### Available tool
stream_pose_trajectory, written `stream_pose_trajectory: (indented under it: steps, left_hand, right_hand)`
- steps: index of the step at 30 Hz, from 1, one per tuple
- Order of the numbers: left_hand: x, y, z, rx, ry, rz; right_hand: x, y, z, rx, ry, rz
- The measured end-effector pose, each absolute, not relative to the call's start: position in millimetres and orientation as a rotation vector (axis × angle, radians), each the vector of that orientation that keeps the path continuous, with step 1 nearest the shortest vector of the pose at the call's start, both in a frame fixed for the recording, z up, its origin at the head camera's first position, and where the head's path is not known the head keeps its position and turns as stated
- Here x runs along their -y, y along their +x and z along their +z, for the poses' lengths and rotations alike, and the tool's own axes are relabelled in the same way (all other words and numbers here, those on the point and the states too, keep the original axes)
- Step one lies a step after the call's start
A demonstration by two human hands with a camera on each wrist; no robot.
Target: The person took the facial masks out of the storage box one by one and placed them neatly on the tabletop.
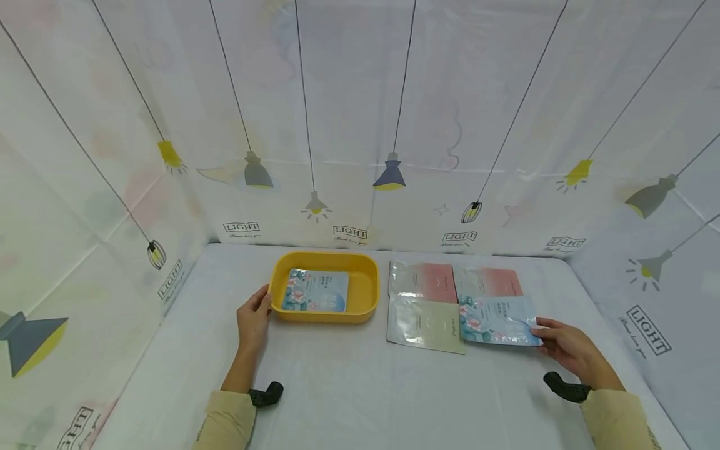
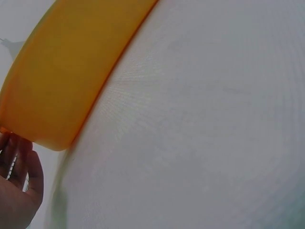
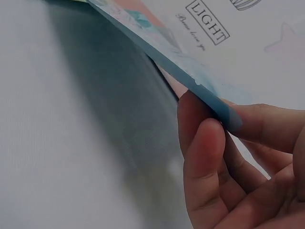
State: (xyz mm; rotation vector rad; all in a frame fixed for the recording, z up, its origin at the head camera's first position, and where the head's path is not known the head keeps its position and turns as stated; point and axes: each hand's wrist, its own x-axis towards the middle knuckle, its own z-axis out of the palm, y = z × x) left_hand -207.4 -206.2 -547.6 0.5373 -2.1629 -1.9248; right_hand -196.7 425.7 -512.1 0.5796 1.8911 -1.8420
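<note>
In the head view, my left hand (image 1: 254,320) holds the left end of a yellow plastic tray (image 1: 323,317). Its fingers (image 2: 34,171) lie against the tray's outer wall in the left wrist view; the thumb's grip is mostly hidden. A blue floral sachet (image 1: 323,290) lies inside the tray. To the right, my right hand (image 1: 570,350) pinches the right edge of another blue floral sachet (image 1: 497,320). The right wrist view shows that edge between thumb (image 3: 267,125) and fingertips, raised off the cloth with a shadow below.
Two pink-and-silver sachets (image 1: 422,281) (image 1: 489,282) lie behind the pinched one, and a pale green sachet (image 1: 425,324) lies at its left. White cloth (image 1: 394,394) covers the table. Lamp-printed curtains (image 1: 349,125) stand at the back and sides.
</note>
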Motion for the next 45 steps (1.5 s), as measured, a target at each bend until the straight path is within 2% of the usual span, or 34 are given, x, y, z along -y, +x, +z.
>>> stream_pose_trajectory:
  steps: [10,19,30,45]
  left_hand:
    - [205.7,-207.2,-546.5,2.158,0.530,-1.929]
    - [206.1,-205.4,-547.5,2.173,0.525,-1.917]
    - [206.0,-205.3,-547.7,2.162,0.530,-1.927]
    - [206.0,-206.0,-547.0,2.165,0.529,-1.933]
  right_hand:
    - [-433.8,-196.7,-529.3,-1.938,0.625,-1.763]
    - [-429.4,-196.4,-529.1,-2.096,0.679,-1.622]
    - [-416.7,-194.4,-525.8,-2.534,0.552,-1.221]
    - [-409.2,-189.5,-521.0,-2.564,0.662,-1.198]
